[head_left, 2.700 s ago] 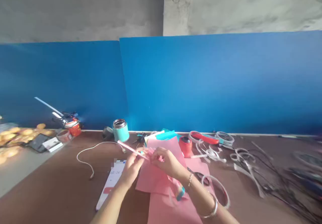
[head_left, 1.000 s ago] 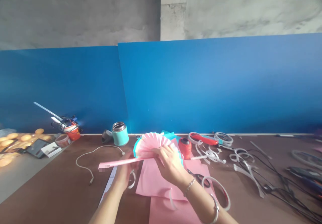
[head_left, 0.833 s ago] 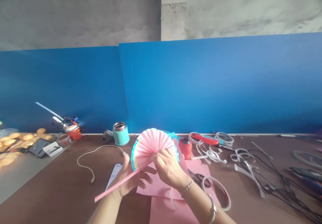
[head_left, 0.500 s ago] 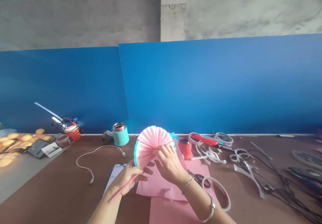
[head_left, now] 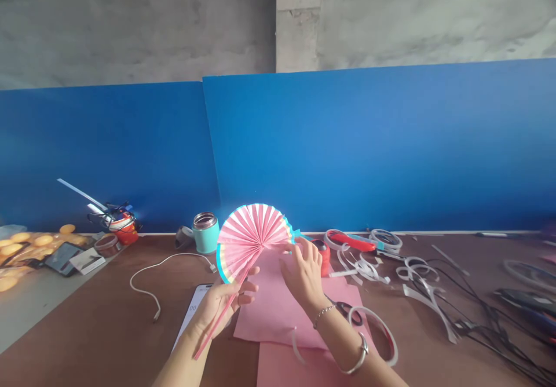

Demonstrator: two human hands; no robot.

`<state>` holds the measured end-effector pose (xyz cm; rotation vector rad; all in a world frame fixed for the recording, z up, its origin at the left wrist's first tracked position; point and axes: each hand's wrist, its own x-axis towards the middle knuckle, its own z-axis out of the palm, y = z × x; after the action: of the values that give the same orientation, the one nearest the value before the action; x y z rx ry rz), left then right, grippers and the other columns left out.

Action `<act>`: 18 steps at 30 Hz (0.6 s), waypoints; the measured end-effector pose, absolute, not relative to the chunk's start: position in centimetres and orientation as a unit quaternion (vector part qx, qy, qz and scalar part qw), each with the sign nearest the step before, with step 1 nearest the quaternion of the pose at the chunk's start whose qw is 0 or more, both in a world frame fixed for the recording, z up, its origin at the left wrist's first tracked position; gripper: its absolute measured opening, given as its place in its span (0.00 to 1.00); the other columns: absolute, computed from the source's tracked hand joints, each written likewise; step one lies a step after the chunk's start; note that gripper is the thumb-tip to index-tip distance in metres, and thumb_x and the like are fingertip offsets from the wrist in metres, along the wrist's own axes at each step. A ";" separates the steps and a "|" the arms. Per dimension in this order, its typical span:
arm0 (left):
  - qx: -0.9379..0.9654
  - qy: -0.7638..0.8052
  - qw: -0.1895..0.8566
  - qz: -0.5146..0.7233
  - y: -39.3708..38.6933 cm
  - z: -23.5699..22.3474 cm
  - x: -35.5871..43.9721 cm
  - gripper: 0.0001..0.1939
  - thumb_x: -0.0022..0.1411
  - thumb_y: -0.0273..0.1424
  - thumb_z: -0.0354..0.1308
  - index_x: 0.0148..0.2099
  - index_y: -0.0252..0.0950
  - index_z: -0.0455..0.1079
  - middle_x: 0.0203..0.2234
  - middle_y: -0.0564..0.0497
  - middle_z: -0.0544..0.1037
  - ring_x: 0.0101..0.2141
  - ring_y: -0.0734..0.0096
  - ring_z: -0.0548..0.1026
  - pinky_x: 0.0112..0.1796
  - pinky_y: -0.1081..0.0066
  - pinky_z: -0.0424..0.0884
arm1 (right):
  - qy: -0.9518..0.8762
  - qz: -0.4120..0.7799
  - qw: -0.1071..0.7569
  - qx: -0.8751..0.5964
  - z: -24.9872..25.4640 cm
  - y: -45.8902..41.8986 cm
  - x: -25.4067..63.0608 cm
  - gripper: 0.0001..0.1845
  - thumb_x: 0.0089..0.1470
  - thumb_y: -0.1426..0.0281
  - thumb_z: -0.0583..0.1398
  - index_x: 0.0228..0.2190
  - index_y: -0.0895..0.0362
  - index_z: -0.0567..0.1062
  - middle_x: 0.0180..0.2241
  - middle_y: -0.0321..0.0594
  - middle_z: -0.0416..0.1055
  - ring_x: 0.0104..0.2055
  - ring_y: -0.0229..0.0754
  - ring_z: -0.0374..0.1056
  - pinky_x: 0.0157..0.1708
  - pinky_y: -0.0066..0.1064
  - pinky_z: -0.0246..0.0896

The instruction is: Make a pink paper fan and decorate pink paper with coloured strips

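A pleated paper fan (head_left: pixel 243 239), pink with a blue and pale yellow rim, is spread wide in front of me, its folds meeting near the centre. My left hand (head_left: pixel 223 303) holds it from below, the thin pink handle lying across the palm under the thumb. At the fan's right edge is my right hand (head_left: pixel 304 274), its fingers bent and its thumb apart from them. The fingertips touch or nearly touch the rim; the exact contact is hidden. Pink paper sheets (head_left: pixel 269 317) lie on the table beneath both hands.
Scissors (head_left: pixel 347 311) and a roll of tape (head_left: pixel 388 338) lie right of the sheets. A phone (head_left: pixel 191 311) and white cable (head_left: pixel 143 285) are at left. Behind stand a teal jar (head_left: pixel 205 233) and red spool (head_left: pixel 324 258). Tape strips (head_left: pixel 425 303) and blue partition (head_left: pixel 369 143) are beyond.
The fan has opened from a folded bundle and now stands more upright, further left. My left hand has closed on the handle; my right hand has moved from its centre to the right edge.
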<state>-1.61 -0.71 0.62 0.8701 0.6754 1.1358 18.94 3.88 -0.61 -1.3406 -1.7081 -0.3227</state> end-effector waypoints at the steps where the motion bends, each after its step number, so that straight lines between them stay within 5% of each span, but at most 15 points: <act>1: 0.390 0.302 0.704 0.511 -0.7 0.6 -1.6 0.30 0.51 0.25 0.57 0.58 0.39 0.64 0.51 0.44 0.73 0.37 0.63 0.76 0.35 0.68 0.72 | -0.689 -0.139 0.459 -0.544 -0.4 3.8 19.0 0.09 0.52 0.72 0.54 0.37 0.54 0.71 0.46 0.48 0.62 0.48 0.53 0.57 0.45 0.47 0.53; 7: 0.392 0.280 0.713 0.509 -0.7 0.1 -1.7 0.28 0.51 0.25 0.58 0.56 0.39 0.66 0.51 0.43 0.72 0.37 0.64 0.76 0.35 0.68 0.72 | -0.660 -0.078 0.540 -0.516 -0.2 3.7 19.3 0.12 0.49 0.71 0.57 0.38 0.55 0.67 0.44 0.46 0.63 0.48 0.52 0.57 0.47 0.48 0.51; 12: 0.412 0.301 0.690 0.513 -0.7 -0.1 -1.5 0.25 0.50 0.26 0.58 0.53 0.38 0.69 0.50 0.43 0.73 0.38 0.60 0.76 0.36 0.66 0.72 | -0.585 0.219 0.625 -0.468 0.2 3.9 19.4 0.22 0.52 0.65 0.53 0.50 0.54 0.59 0.49 0.47 0.61 0.50 0.48 0.60 0.46 0.41 0.58; 18: 0.422 0.331 0.675 0.507 -0.7 0.2 -1.0 0.25 0.48 0.25 0.59 0.51 0.36 0.70 0.46 0.42 0.75 0.35 0.63 0.75 0.34 0.67 0.71 | -0.509 0.405 0.631 -0.423 1.9 4.0 19.6 0.14 0.53 0.56 0.55 0.26 0.54 0.66 0.27 0.35 0.65 0.31 0.40 0.62 0.34 0.31 0.57</act>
<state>-1.02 -0.68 0.17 0.9504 0.7451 1.1402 19.65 3.97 1.93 -0.9693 -1.1647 0.9282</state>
